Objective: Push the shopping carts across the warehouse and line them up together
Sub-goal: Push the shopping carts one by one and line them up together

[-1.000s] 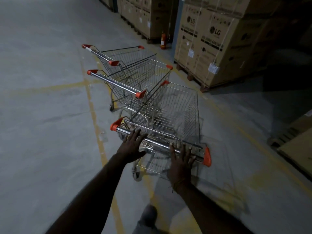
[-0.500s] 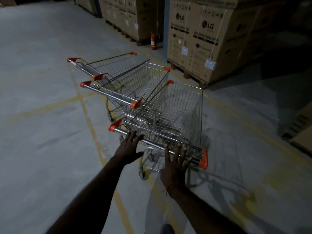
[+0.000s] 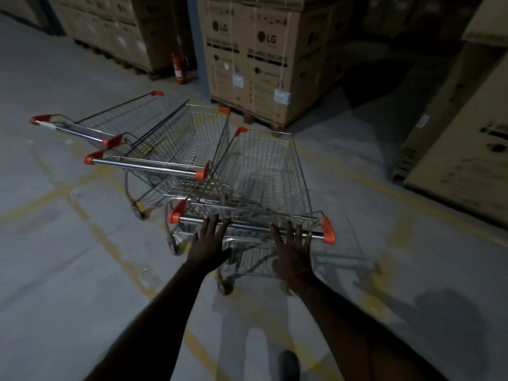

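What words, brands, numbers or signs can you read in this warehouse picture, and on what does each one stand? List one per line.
"LG": left panel of the tall brown cardboard box behind the carts.
"LG": its neighbouring panel, at.
Dark print bands below both logos: too blurred to read.
White stickers low on the box: too small to read.
Red fire extinguisher label: unreadable.
Dark marks on the right-hand brown box: blurred.

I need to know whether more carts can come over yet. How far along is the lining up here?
Done: two carts already stand side by side, the far cart and the middle cart. In hand: both open palms, left hand and right hand, press the handle of the near cart, fingers spread rather than wrapped. Left: its handle sits behind the middle cart's, so it needs pushing level.
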`<state>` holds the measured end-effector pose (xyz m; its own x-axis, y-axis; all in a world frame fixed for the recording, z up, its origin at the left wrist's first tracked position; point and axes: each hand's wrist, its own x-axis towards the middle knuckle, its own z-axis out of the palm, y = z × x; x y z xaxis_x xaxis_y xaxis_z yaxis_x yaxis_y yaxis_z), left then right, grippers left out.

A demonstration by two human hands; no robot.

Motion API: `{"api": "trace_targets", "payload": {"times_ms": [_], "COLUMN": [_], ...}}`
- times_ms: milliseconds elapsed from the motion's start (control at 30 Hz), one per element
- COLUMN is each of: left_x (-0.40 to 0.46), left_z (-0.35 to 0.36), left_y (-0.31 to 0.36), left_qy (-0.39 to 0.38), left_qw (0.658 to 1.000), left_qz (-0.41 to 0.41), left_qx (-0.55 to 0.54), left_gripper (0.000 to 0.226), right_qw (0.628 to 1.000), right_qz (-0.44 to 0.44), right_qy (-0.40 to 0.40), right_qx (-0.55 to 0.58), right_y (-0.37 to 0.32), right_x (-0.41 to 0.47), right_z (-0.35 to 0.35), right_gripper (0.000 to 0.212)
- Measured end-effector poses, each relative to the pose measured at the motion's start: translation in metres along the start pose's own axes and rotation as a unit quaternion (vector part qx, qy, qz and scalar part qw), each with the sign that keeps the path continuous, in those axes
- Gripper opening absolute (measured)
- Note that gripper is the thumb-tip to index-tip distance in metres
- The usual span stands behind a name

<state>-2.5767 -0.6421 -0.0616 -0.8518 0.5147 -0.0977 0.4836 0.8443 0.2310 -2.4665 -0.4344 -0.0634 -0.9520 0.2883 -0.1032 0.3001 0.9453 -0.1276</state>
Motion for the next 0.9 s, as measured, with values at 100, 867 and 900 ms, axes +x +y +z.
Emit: {"api": "trace_targets", "payload": {"times_ms": [100,867,900], "left_x": [-0.007,-0.152,-0.175], "left_z": [-0.001,0.077,0.081], "left_y": [-0.006,0.265,0.291], "left_qy": [0.003,-0.238,-0.245], "left_qw": [0.999,0.907,0.898], "left_qz": [0.035,0.323,0.343], "left_qx": [-0.009,0.124,0.125], "left_gripper": [0.085,0.07,0.069], "right_qw": [0.998,0.926,0.917], "right_qz": [0.031,0.335,0.356], "right_qy": [-0.025,-0.152,-0.152], "right_qx": [0.047,0.086,0.091], "right_y": [-0.011,0.138,0.149], "right_x": [-0.008,-0.354,-0.385], "right_z": [-0.005,-0.027,-0.028], "right_gripper": [0.092,0.067,0.066]}}
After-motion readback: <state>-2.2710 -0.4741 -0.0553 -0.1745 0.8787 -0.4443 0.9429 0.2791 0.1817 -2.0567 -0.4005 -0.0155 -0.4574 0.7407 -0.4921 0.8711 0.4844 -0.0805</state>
